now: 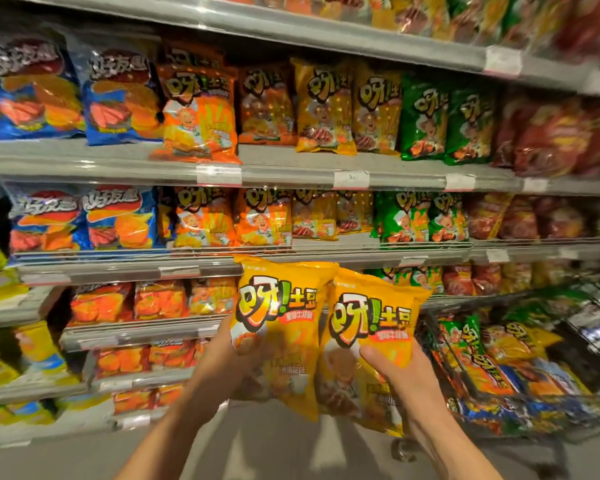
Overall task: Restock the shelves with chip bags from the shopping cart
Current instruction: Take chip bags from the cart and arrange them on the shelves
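I hold two yellow chip bags upright in front of the shelves. My left hand grips the left yellow bag from its left side. My right hand grips the right yellow bag, thumb across its front. The two bags touch side by side. The shopping cart stands at the lower right, filled with several green, orange and yellow chip bags. Matching yellow bags stand on the upper shelf, and more yellow bags on the shelf below it.
Grey shelves run across the whole view, stocked with blue, orange, yellow, green and red bags. White price tags hang on the shelf edges. Lower shelves at the left hold orange packs. The floor lies below my arms.
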The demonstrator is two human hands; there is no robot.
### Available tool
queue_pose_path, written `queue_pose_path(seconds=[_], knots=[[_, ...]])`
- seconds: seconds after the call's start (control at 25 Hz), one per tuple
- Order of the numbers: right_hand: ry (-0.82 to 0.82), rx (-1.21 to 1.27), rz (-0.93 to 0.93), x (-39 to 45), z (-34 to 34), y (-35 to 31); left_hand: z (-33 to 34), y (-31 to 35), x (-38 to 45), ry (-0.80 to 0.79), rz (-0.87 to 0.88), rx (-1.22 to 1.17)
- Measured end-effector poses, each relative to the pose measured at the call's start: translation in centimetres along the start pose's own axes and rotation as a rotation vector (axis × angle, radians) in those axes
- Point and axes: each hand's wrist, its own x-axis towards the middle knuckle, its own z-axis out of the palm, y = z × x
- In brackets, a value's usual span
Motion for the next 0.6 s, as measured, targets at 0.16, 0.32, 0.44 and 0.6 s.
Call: queue_pose_path(seconds=[0.16,0.32,0.44,0.6], knots=[[0.056,-0.006,0.003,-0.3,-1.1,0.3,0.6,-0.8,2.2,0.068,0.022,0.179],[0.068,-0.018,-0.013,1.0,-2.5,0.8,2.4,-0.9,3.1,0.070,0.018,0.149],[0.062,-0.027,0.007,2.5,-3.2,1.4,3.7,-0.9,3.8,0.043,-0.029,0.055],[0.022,-0.112,-0.008,6.1,-4.3,1.7,6.0,-0.6,5.7,0.066,-0.102,0.028]])
